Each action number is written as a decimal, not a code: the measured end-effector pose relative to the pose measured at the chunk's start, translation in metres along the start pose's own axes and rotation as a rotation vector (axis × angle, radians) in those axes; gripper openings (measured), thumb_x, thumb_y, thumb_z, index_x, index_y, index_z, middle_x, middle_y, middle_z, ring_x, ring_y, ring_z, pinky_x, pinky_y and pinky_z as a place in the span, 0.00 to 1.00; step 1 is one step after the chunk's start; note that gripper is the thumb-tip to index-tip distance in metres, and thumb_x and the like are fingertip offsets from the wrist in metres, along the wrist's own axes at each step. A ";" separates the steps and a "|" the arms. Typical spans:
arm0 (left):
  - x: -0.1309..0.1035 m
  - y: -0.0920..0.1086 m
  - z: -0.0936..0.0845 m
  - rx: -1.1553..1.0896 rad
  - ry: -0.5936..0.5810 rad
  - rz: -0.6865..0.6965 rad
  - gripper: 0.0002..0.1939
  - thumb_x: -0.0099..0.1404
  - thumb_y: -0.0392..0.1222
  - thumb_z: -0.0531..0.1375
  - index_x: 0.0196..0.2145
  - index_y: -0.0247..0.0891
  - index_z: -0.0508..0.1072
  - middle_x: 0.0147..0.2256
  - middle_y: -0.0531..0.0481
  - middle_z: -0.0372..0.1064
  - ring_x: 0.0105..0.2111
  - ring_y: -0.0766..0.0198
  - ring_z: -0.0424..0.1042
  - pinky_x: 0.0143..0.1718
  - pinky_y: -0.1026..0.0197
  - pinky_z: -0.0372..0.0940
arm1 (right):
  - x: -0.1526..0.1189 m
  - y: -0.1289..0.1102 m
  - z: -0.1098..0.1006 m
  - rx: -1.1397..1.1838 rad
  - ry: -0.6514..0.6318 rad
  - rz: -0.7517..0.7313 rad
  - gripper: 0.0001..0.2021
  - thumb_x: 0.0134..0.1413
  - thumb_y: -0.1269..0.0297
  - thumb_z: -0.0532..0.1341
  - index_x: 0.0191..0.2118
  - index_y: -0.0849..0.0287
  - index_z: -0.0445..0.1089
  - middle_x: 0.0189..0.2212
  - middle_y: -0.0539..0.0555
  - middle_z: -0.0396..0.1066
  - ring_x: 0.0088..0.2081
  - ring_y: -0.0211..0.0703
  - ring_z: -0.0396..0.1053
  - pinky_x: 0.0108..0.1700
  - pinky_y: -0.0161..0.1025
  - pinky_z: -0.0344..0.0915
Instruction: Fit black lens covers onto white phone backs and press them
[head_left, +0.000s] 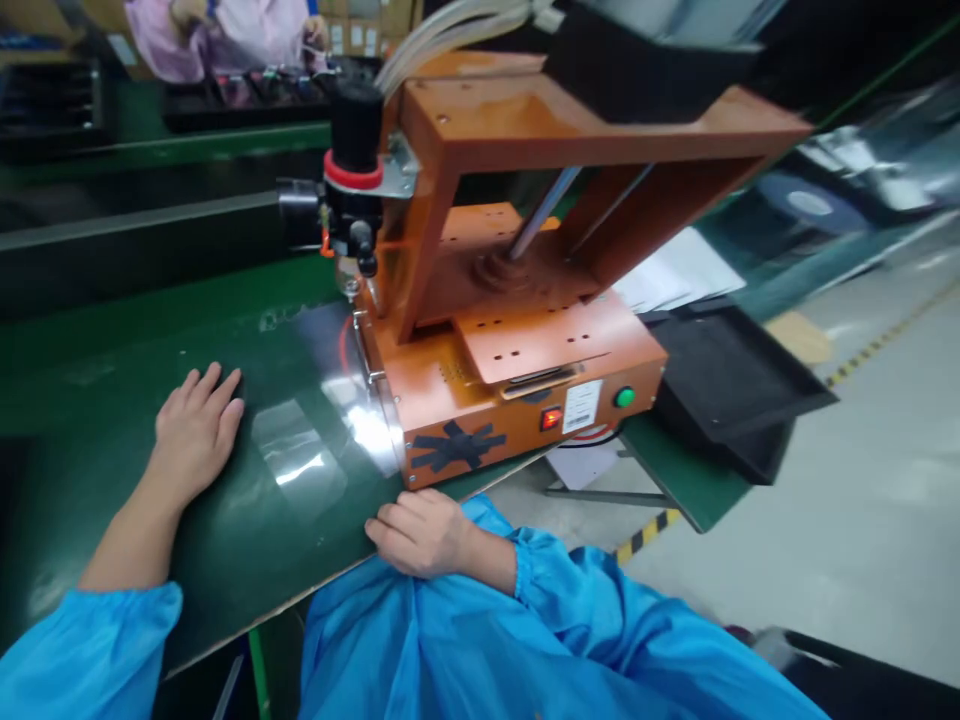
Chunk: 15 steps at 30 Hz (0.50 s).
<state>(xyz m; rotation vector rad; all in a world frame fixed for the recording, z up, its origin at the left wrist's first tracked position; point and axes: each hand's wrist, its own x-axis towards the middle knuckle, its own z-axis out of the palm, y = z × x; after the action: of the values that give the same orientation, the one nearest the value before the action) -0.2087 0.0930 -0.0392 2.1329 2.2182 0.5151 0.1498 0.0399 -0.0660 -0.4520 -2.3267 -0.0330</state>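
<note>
Green worktop [225,560], on which we rest our left hand [193,430], fingers spread and empty, seemingly for support; our right hand [420,532] curled at its edge, grip uncertain, before the orange pneumatic press [540,345]; clear plastic film [300,455] between left hand and press.

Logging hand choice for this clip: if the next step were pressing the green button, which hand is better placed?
Probably the right hand: it rests at the table's edge, by the orange machine, nearer the green button. The left hand lies farther off.
</note>
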 end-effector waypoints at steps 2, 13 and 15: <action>0.001 0.002 -0.004 -0.001 -0.012 -0.019 0.42 0.77 0.65 0.38 0.67 0.35 0.73 0.69 0.35 0.63 0.72 0.35 0.58 0.72 0.31 0.55 | 0.001 0.001 0.003 -0.013 0.024 -0.001 0.03 0.66 0.69 0.63 0.43 0.62 0.74 0.27 0.48 0.68 0.27 0.39 0.57 0.30 0.42 0.47; 0.006 -0.008 -0.013 -0.224 -0.067 -0.120 0.35 0.68 0.66 0.52 0.67 0.89 0.42 0.67 0.96 0.27 0.74 0.34 0.49 0.76 0.33 0.45 | -0.005 0.006 0.025 -0.089 0.019 -0.041 0.07 0.64 0.61 0.65 0.39 0.59 0.70 0.27 0.44 0.64 0.25 0.35 0.59 0.28 0.40 0.46; 0.007 -0.010 -0.011 -0.246 -0.049 -0.174 0.36 0.66 0.67 0.53 0.67 0.90 0.43 0.67 0.97 0.28 0.74 0.34 0.51 0.75 0.34 0.47 | -0.004 0.007 0.026 -0.108 0.031 -0.047 0.08 0.63 0.59 0.65 0.39 0.58 0.70 0.26 0.44 0.63 0.25 0.35 0.58 0.28 0.39 0.46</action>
<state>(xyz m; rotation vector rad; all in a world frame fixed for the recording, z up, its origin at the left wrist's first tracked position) -0.2220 0.0975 -0.0297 1.7954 2.1589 0.6778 0.1376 0.0494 -0.0881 -0.4469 -2.3130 -0.1882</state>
